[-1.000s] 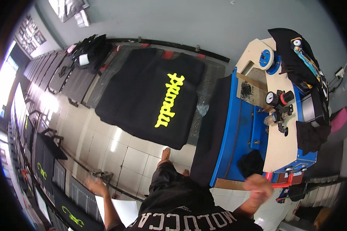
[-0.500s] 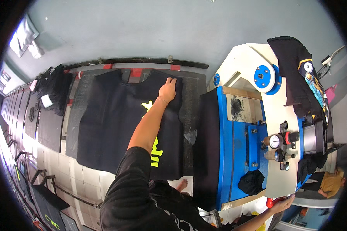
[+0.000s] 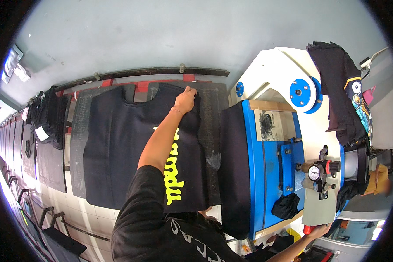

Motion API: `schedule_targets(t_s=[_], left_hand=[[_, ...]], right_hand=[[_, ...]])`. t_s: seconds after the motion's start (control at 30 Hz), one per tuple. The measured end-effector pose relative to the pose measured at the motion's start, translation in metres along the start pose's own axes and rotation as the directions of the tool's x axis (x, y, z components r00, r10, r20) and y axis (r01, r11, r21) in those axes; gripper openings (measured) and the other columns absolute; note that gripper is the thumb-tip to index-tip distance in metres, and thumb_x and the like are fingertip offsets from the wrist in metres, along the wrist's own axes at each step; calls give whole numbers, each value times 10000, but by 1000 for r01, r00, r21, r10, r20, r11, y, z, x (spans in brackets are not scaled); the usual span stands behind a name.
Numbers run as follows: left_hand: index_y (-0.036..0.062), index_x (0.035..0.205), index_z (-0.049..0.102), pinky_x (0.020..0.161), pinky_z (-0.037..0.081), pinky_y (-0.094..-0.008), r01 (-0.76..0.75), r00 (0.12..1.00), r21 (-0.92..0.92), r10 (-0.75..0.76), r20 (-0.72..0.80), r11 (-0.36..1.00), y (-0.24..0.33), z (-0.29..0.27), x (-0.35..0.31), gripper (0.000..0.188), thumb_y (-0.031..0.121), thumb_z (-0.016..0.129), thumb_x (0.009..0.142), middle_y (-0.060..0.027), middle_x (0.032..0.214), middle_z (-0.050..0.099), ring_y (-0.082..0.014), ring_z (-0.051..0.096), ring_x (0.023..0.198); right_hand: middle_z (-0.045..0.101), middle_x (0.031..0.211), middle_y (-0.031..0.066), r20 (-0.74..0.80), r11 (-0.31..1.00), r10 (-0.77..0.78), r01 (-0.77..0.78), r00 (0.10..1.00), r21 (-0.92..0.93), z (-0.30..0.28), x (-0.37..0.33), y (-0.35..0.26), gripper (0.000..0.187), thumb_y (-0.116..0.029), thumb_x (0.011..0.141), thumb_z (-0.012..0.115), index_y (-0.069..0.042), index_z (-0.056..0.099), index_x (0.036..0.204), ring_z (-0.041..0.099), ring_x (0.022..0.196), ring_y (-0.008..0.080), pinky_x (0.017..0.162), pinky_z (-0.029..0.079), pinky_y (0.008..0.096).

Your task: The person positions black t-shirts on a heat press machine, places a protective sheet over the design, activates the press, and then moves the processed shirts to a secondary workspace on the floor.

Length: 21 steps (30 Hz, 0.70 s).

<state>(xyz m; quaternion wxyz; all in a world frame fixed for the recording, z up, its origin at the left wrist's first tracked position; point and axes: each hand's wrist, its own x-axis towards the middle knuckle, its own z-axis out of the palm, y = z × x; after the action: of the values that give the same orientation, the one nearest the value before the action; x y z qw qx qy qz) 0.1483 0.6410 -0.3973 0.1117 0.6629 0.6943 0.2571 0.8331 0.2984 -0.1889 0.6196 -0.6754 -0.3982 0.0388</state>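
- While spread flat over the dark board point(image 3: 214, 113), the black shirt point(image 3: 118, 157) should handle light, soft and limp.
- Left hand point(image 3: 186, 100): pinching its right-hand shoulder edge, a suitable hold clear of the yellow lettering point(image 3: 173, 183).
- Right hand point(image 3: 318, 230): at red handle point(image 3: 308, 229); closure cannot be told.

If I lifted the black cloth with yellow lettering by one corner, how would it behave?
The black cloth would probably sag, given its soft creases. It seems unlikely to roll, lying spread broadly over the dark board.
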Motion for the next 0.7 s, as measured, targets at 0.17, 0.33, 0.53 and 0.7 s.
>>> schedule_targets(t_s=[0.17, 0.33, 0.53, 0.7], left_hand=[[81, 1058, 577, 779, 540, -459, 66, 998, 6, -66, -12, 998, 8, -2, 5, 182, 68, 564, 877, -143, 1118, 543, -378, 643, 918], [85, 1190, 537, 876, 514, -448, 37, 985, -41, -43, -166, 998, 12, 3, -12, 292, 97, 560, 899, -188, 1253, 501, -390, 584, 1080], [-60, 1440, 310, 1168, 195, -495, 137, 978, 207, -99, -184, 969, 66, 23, -117, 707, 416, 503, 954, -272, 1508, 285, -414, 253, 1415], [-109, 1431, 296, 1172, 176, -510, 50, 998, 144, -53, 17, 988, 149, 26, -260, 777, 483, 465, 955, -281, 1517, 267, -405, 223, 1434]], right_hand=[[633, 1088, 104, 73, 993, -50, 58, 996, -104, -16, 9, 13, 420, -93, 862, 399, 38, 570, 1223, 609, 907, 185, 810, 486, 318], [635, 1101, 113, 28, 993, -4, 7, 1000, -121, 1, 5, 0, 434, -76, 842, 396, 49, 572, 1218, 612, 917, 187, 812, 487, 317], [650, 1083, 158, 44, 1000, 16, -16, 999, -3, 6, 5, -6, 412, -201, 908, 442, 72, 610, 1166, 637, 908, 226, 807, 512, 343], [639, 1037, 138, 16, 999, 26, -26, 1000, 22, 15, 0, -15, 393, -199, 915, 442, 62, 595, 1164, 629, 878, 219, 754, 510, 337]])
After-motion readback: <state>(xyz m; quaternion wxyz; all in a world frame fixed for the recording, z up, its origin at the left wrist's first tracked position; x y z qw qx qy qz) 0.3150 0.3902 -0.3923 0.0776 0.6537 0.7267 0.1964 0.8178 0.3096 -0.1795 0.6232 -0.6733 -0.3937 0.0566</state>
